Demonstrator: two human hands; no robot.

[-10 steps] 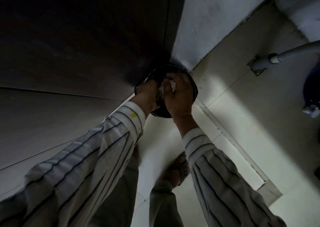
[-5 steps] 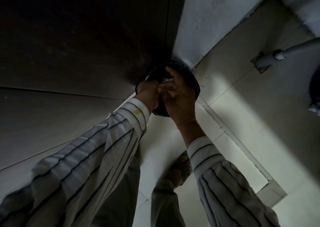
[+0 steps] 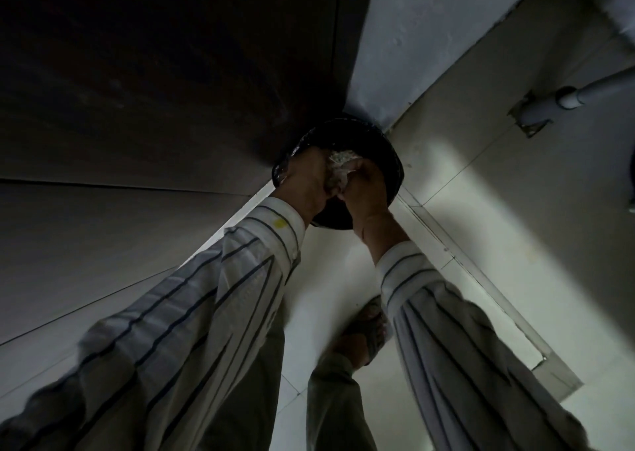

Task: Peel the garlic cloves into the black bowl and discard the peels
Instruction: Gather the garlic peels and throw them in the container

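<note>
A round black bin [image 3: 390, 151] with a shiny liner stands on the floor in the corner, below my hands. My left hand [image 3: 305, 184] and my right hand [image 3: 366, 189] are pressed together above its opening. Between them they clutch a clump of white papery garlic peels [image 3: 340, 167]. The fingers of both hands are curled around the clump. Striped shirt sleeves cover both forearms. I see no garlic cloves or black bowl here. The bin's inside is dark and mostly hidden by my hands.
A dark cabinet front [image 3: 171, 72] fills the left side, and a pale wall [image 3: 429, 38] meets it behind the bin. A grey pipe with a floor bracket [image 3: 549, 107] runs at the right. My sandalled foot [image 3: 372, 327] stands on the light tiled floor [image 3: 481, 210].
Half a second ago my right hand's fingers were spread over the bin; now they are curled around the peels against my left hand. The arms have barely shifted.
</note>
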